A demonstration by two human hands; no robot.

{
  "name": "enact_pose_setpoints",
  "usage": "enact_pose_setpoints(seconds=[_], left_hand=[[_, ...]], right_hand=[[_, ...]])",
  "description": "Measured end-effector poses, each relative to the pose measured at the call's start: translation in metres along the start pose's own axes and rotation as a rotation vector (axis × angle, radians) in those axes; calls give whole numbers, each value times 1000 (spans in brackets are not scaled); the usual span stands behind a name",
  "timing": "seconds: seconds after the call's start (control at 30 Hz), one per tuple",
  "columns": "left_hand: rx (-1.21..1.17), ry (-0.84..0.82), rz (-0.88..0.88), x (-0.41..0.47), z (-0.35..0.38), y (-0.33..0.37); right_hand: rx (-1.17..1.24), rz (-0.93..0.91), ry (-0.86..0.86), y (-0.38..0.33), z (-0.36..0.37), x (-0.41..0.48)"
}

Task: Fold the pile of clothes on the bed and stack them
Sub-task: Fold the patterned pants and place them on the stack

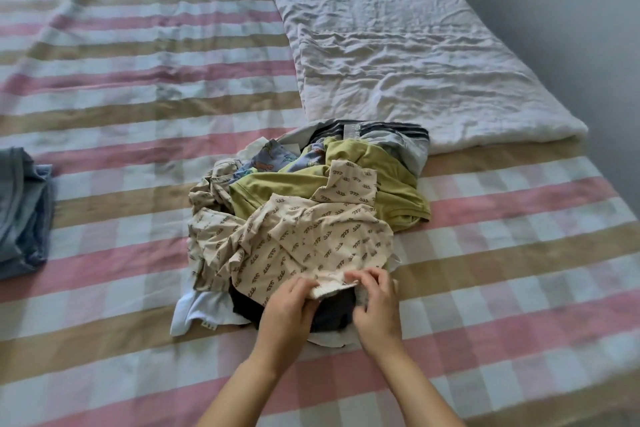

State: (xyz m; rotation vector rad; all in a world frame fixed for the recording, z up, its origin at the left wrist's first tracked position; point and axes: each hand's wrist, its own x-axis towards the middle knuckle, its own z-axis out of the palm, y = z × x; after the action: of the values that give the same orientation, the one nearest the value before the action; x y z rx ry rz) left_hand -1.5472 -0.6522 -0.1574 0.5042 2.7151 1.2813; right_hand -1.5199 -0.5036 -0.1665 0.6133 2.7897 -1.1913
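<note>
A loose pile of clothes [304,204] lies in the middle of the striped bed [138,87]. On top is a cream garment with a small dark print [311,239]; beneath it show a yellow-green piece [374,163], a blue printed piece [273,158], a grey striped piece [381,130], a dark piece [332,312] and a white piece [194,312]. My left hand [289,312] and my right hand [375,302] both pinch the cream garment's ribbed near edge at the front of the pile.
A folded blue-grey garment [24,208] lies at the bed's left edge. A crumpled white blanket [398,42] stretches along the right side up to the grey wall [571,10]. Striped sheet spreads to the left of the pile and in front of it.
</note>
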Motion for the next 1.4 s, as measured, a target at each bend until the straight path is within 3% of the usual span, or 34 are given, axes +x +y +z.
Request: enact_pose_setpoints(seconds=[0.1, 0.2, 0.4, 0.5, 0.63, 0.87, 0.97, 1.17, 1.4], left_hand=[[-171, 107, 7, 3, -51, 32], [-299, 245, -23, 4, -119, 58], [-623, 443, -182, -19, -259, 89], [-623, 501, -169, -47, -335, 96], [-495, 429, -114, -90, -427, 101], [-346, 465, -105, -151, -557, 104], [-474, 405, -122, -167, -595, 99], [-516, 352, -162, -192, -633, 78], [-588, 521, -282, -219, -611, 77]], right_hand=[[-206, -174, 38, -32, -18, 2], [-248, -293, 71, -82, -43, 7], [44, -455, -250, -196, -89, -17], [259, -484, -327, -262, -108, -50], [540, -498, -370, -342, -130, -98], [581, -501, -313, -449, -135, -167], [587, -471, -278, -474, -124, -190], [615, -371, -196, -502, -89, -226], [582, -328, -48, -518, -58, -263]])
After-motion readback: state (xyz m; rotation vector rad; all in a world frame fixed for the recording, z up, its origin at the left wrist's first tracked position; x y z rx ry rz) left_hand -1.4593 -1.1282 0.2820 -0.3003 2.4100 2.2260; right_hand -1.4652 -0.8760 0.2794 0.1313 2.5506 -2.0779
